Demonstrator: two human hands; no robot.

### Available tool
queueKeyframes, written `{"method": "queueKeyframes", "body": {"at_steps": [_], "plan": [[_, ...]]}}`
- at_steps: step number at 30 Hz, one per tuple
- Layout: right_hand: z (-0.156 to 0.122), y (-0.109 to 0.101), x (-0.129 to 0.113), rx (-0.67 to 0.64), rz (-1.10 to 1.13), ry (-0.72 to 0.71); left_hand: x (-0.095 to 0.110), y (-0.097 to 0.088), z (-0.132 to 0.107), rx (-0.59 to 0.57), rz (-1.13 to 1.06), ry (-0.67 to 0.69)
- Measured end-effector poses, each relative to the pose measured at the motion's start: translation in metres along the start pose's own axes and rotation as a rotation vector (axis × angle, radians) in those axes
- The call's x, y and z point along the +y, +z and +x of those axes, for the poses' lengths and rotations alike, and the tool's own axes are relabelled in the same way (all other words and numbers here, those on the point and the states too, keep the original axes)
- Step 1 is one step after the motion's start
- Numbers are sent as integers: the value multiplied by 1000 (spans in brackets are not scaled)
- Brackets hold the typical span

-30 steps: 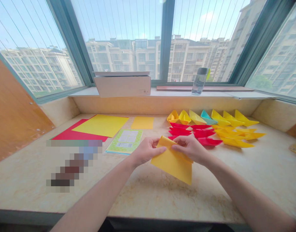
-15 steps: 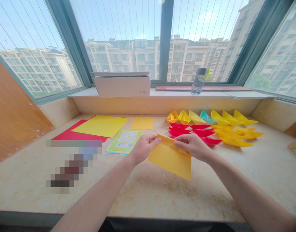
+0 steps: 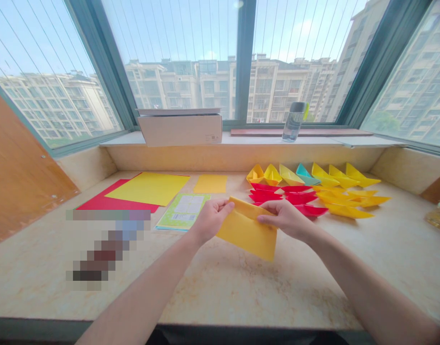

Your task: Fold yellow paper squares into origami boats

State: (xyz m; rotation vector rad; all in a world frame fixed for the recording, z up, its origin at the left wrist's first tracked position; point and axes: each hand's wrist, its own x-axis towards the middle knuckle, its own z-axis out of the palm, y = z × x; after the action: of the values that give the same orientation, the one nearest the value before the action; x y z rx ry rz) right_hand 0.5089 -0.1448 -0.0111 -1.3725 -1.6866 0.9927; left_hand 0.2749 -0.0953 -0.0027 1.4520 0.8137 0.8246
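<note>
A sheet of yellow-orange paper (image 3: 249,235) is held up between my two hands, tilted above the counter, with a fold along its upper part. My left hand (image 3: 213,218) pinches its upper left corner between thumb and fingers. On the upper right edge, my right hand (image 3: 285,218) grips it the same way, thumb on the near face. Just beyond my right hand lie red folded paper boats (image 3: 299,197), partly hidden by it. Yellow paper boats (image 3: 351,211) sit to their right, and a row with a teal boat (image 3: 306,174) stands behind.
Left on the counter (image 3: 141,292), a yellow sheet (image 3: 148,188) overlaps a red sheet (image 3: 98,199). A green-bordered packet (image 3: 184,211) and a small orange sheet (image 3: 210,183) lie nearer the middle. A white box (image 3: 180,129) and water bottle (image 3: 293,123) stand on the sill. One patch is pixelated.
The lower part of the yellow-orange paper has swung slightly up and left. My right hand has shifted a little on its edge, and both hands keep their hold.
</note>
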Motion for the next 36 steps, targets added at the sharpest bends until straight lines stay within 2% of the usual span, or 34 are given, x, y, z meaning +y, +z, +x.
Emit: {"method": "queueKeyframes", "body": {"at_steps": [4, 13, 21, 25, 29, 34, 36], "plan": [[-1, 2, -1, 44, -45, 1, 0, -1, 1, -6, 7, 47], [1, -2, -2, 36, -68, -67, 2, -7, 3, 51, 148, 141], [-1, 4, -1, 192, -238, -133, 0, -6, 3, 47, 134, 132], [-2, 4, -4, 99, -138, -129, 1, -5, 3, 47, 81, 97], [-1, 0, -4, 92, -103, -106, 1, -3, 2, 51, 40, 87], [-2, -3, -3, 20, -159, -103, 0, -4, 2, 82, 143, 118], [-4, -1, -5, 6, -152, -114, -2, -2, 1, 58, 178, 114]]}}
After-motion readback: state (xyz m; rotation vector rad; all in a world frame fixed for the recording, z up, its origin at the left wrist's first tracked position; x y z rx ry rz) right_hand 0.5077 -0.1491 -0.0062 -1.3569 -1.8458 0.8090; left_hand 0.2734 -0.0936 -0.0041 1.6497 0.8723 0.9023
